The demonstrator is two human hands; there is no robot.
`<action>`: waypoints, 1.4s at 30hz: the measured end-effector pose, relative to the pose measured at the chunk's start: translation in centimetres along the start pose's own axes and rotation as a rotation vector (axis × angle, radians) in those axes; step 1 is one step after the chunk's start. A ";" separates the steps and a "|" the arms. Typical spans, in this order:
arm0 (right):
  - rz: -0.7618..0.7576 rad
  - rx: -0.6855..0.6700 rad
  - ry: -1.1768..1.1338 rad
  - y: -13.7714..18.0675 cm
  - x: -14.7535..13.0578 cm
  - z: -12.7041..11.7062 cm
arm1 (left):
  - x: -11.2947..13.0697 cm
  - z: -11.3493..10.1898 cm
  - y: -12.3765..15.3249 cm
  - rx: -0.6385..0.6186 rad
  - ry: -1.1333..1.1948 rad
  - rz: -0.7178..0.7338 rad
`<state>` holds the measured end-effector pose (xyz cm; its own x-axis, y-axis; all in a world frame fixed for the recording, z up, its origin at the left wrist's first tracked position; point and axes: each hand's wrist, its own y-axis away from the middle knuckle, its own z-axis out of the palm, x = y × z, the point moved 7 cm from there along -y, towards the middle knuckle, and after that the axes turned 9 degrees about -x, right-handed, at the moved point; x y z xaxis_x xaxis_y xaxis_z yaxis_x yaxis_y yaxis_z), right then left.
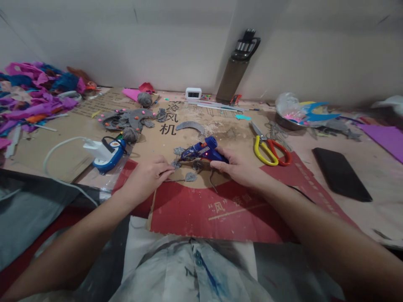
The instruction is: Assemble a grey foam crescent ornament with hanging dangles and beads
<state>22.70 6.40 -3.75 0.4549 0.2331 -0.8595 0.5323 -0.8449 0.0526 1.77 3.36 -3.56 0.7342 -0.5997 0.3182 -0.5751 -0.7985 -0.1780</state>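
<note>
My right hand (231,165) is wrapped round the handle of a blue hot glue gun (203,150), whose nozzle points left. My left hand (157,170) pinches a small piece of grey yarn (176,165) close to the nozzle; its exact shape is partly hidden by the fingers. Around the gun lie small coiled grey yarn pieces, one of them a leaf-like piece (190,177) with a strand trailing left. Behind the gun rests a grey crescent (190,126) on the cardboard (217,140).
Scissors (267,147) with yellow and red handles lie right of the gun, near a black phone (341,173). A bottle (236,69) and a small clock (193,93) stand by the wall. A blue power strip (110,159) with a charger sits left. A bowl (292,121) holds scraps.
</note>
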 end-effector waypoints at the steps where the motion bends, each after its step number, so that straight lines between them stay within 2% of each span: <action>1: -0.004 0.000 -0.005 0.1 -0.1 0.0 | 0.0 0.0 0.0 0.000 0.007 0.001; 11: -0.014 -0.051 0.008 -0.3 0.2 0.5 | 0.4 -0.2 -0.1 -0.010 -0.023 -0.020; 15: -0.031 -0.020 0.046 -0.3 0.0 0.3 | 0.3 -0.2 -0.1 -0.005 -0.023 -0.010; 26: -0.058 -0.025 -0.060 0.0 -0.3 0.3 | 0.3 -0.3 -0.1 -0.006 0.009 -0.028; 33: -0.080 -0.053 0.041 -0.3 -0.4 0.6 | 0.4 -0.3 -0.1 0.006 -0.005 -0.013; 42: -0.071 -0.049 0.032 0.0 -0.1 0.3 | 0.3 -0.3 -0.1 -0.001 0.000 -0.006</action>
<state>22.45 6.21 -3.78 0.4368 0.3073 -0.8454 0.5979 -0.8014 0.0175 1.98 3.28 -3.19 0.7375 -0.5952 0.3191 -0.5714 -0.8018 -0.1750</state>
